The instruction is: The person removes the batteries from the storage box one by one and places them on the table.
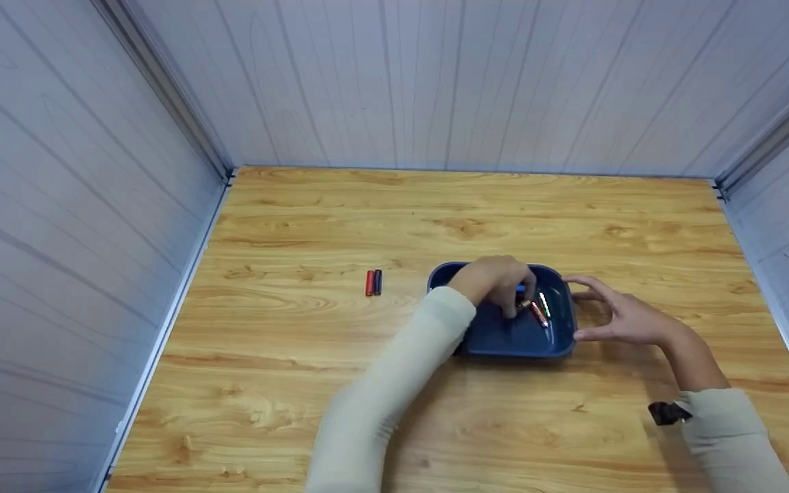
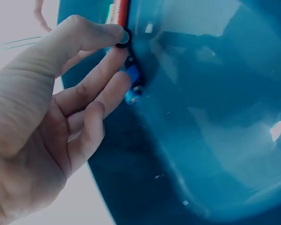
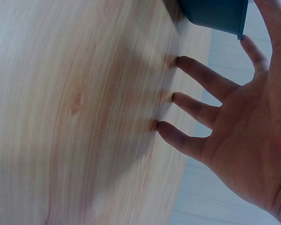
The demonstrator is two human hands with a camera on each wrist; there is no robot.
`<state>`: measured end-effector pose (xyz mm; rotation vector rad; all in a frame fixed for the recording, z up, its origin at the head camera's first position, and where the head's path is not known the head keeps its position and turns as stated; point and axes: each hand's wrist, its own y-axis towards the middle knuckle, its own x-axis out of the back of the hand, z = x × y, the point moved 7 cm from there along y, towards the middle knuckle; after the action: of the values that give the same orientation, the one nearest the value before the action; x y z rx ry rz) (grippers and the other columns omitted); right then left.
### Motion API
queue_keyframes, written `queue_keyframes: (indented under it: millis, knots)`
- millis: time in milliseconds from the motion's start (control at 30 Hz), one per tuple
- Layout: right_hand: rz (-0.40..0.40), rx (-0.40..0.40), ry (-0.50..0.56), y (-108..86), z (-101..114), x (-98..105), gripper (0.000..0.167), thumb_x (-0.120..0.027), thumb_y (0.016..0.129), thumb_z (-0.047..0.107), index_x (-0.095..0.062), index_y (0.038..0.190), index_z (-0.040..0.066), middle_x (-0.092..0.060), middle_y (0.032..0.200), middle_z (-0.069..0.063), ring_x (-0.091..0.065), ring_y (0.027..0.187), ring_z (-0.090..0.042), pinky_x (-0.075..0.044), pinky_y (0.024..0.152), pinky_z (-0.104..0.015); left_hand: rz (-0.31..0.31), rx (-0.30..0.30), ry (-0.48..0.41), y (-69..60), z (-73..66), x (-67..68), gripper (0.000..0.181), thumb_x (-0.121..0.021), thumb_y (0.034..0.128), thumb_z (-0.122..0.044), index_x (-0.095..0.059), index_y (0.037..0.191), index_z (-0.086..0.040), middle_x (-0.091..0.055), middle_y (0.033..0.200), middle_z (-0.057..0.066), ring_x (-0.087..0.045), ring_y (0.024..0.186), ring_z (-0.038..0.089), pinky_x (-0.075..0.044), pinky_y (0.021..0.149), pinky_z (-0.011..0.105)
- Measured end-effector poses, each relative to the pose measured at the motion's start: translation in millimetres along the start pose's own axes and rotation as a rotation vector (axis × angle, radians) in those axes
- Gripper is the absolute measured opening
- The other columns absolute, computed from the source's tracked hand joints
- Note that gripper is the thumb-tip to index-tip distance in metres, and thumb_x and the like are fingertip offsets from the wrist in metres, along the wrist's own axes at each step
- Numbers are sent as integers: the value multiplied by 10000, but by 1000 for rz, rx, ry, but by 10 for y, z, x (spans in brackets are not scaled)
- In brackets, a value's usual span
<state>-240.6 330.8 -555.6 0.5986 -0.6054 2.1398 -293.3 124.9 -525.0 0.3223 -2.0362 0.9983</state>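
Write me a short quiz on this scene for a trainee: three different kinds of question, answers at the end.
1. Which hand reaches into the tray?
2. What colours are the two batteries lying side by side on the table?
A) Green and yellow
B) Red and dark blue
C) Both white
3. True or false: the right hand is holding a battery.

Key:
1. The left hand.
2. B.
3. False; it is spread open at the tray's right edge.
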Motion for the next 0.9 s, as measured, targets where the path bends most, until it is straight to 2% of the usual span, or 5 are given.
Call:
queue_keyframes:
  millis: [233,400,567,700,900]
  knots:
    - [0,6,7,4,-4,0,971,-915,970,258,-339,1751,272,-518,1712,-295,-489,1581,-580,-384,1176,-866,-62,-36,12,-59,28,23,298,-898,949,-251,-763,1213,-275,-719,1355,0,-574,1095,149,-519,931,327]
    - [4,-13,4,-6,-17,-2,964,-902,983,274,-326,1756,284,-483,1739,-282,-469,1595,-581,-393,1172,-859,-78,-44,19,-114,54,21,344,-903,951,-253,-766,1266,-268,-719,1375,20,-575,1113,154,-548,991,353]
    - [2,-14,-7,-15,-18,8,966,-896,990,284,-316,1762,281,-487,1731,-298,-483,1585,-581,-410,1163,-854,-95,-43,5,-194,92,87,387,-903,956,-242,-760,1316,-257,-718,1427,40,-600,1173,182,-566,1069,380]
    - [0,-7,2,-7,-13,7,968,-902,984,276,-323,1759,277,-484,1733,-295,-482,1586,-582,-397,1169,-863,-112,-37,0,-281,166,138,422,-907,941,-248,-754,1335,-257,-721,1436,53,-630,1217,218,-577,1080,417]
    - [5,-3,27,-2,-20,-3,971,-909,976,257,-329,1754,264,-454,1760,-274,-463,1598,-588,-383,1186,-858,-158,-19,4,-430,322,223,443,-928,907,-246,-756,1315,-247,-752,1349,50,-670,1219,248,-592,1080,433]
